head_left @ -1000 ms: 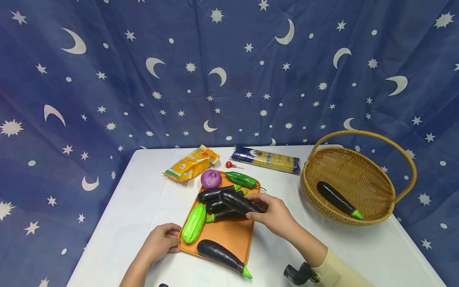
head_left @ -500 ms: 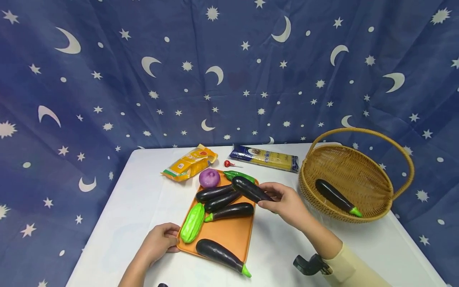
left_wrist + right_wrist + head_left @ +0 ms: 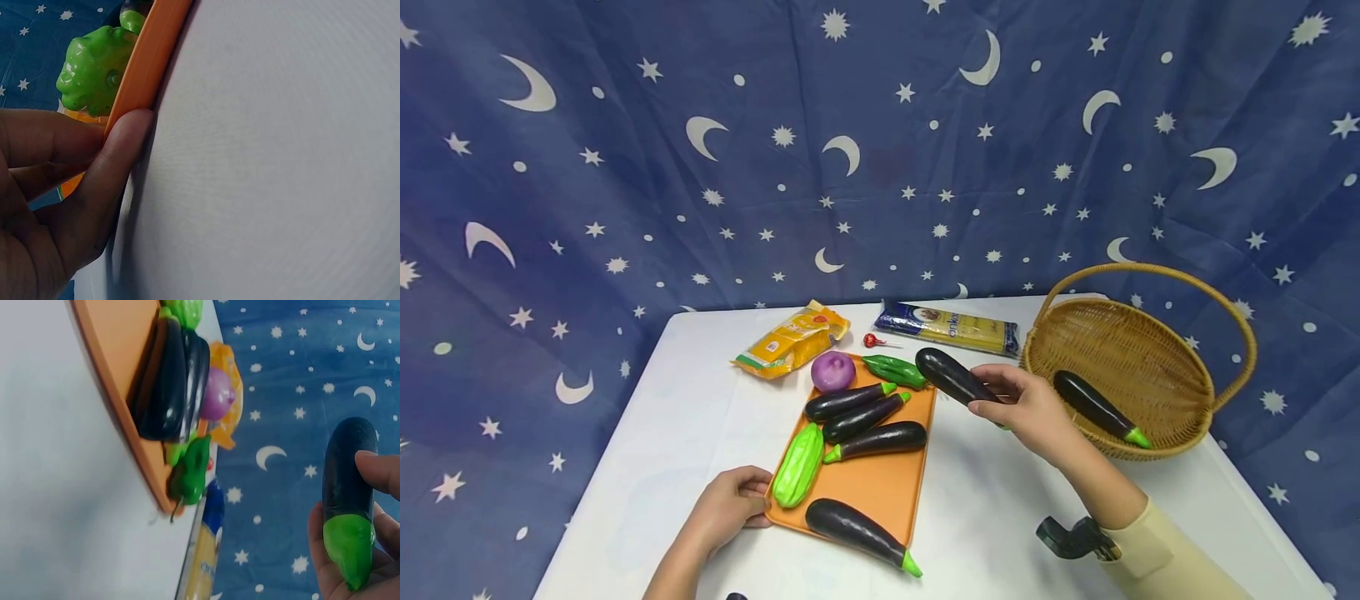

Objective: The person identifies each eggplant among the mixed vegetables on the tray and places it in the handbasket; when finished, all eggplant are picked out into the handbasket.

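Observation:
My right hand point(image 3: 1026, 408) grips an eggplant point(image 3: 951, 372) in the air, between the tray and the basket. In the right wrist view, thumb and fingers wrap the dark eggplant point(image 3: 347, 472) near its green stem end. My left hand point(image 3: 728, 510) pinches the near-left corner of an orange tray point(image 3: 880, 492), its thumb and fingers at the rim point(image 3: 140, 78) in the left wrist view. On the tray lie several eggplants point(image 3: 857, 527), a bright green ridged gourd point(image 3: 798, 467), a purple onion point(image 3: 832, 372) and a green pepper point(image 3: 895, 371).
A wicker basket point(image 3: 1120, 321) with a tall handle stands at the right, one eggplant point(image 3: 1093, 406) inside. Behind the tray lie a yellow packet point(image 3: 793, 340), a red lollipop point(image 3: 871, 340) and a pasta pack point(image 3: 951, 327). A starry blue curtain point(image 3: 880, 167) hangs behind the white table point(image 3: 647, 433).
My right hand has lifted the eggplant off the pile and carried it rightward, toward the basket. The left hand stays at the tray corner. The view has shifted slightly.

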`<state>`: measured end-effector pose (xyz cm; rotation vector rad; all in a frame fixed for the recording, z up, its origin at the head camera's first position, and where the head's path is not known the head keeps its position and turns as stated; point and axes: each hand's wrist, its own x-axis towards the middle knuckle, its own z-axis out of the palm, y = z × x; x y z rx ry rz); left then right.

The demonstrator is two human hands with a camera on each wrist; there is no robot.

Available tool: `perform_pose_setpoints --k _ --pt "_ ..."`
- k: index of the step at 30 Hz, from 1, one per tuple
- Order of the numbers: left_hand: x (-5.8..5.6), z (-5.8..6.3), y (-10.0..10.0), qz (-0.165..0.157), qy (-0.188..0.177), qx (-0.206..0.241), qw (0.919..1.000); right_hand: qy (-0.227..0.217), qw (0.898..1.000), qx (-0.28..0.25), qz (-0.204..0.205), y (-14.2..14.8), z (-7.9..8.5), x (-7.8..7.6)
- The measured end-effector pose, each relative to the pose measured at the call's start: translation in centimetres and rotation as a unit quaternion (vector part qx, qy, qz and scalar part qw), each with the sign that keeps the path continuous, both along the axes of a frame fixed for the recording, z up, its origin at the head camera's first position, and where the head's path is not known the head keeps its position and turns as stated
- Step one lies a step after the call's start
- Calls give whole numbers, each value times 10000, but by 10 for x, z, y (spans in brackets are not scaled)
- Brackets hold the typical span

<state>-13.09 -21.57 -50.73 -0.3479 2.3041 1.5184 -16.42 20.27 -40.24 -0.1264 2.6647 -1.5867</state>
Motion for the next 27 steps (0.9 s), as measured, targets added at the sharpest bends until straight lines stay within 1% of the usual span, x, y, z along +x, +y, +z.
perform_pose_setpoints --k 3,8,15,22,27 --pt "0 0 0 14 3 27 10000 22 9999 116 -90 8 0 -1" --pt "1 -1 0 33 34 43 10000 -49 9998 120 -182 21 2 -1" --pt "1 -1 0 30 71 90 9999 -20 9984 422 -367 31 6 1" --pt "1 -2 0 57 31 105 9999 -84 9977 438 -507 40 11 1" --pt "1 -2 0 58 37 102 9999 -149 9977 367 -547 49 10 0"
